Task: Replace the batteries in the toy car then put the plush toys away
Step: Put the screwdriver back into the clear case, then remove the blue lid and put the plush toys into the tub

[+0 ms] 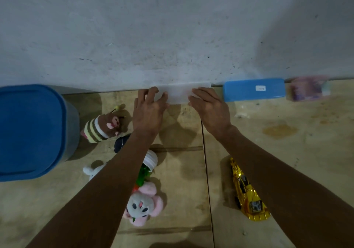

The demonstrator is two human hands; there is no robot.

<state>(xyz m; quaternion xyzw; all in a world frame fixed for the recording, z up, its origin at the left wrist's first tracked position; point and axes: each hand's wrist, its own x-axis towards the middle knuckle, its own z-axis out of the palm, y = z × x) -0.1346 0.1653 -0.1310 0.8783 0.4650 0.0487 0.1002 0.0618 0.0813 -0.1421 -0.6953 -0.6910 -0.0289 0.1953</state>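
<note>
From the head camera, both arms reach forward across a tan desk (268, 132) toward the grey wall (172, 27), where a pale translucent box (178, 93) sits against the wall's foot. The left hand (149, 111) rests on the box's left end with its fingers (153, 92) curled over the top edge, and the right hand (208, 108) lies on the right end with fingers (199, 91) spread flat; both touch the box, but a firm grip cannot be told. Just right of the box lies a blue case (252, 89), and beyond it a blurred pink-purple packet (308, 90). A blue-lidded bin (30, 132) stands at far left. Near it lies a striped brown plush (103, 127). A pink-and-grey bunny plush (141, 205) lies below the left forearm, and a white plush (92, 171) peeks out beside that arm. The gold toy car (247, 192) lies under the right forearm, well apart from the plush toys
</note>
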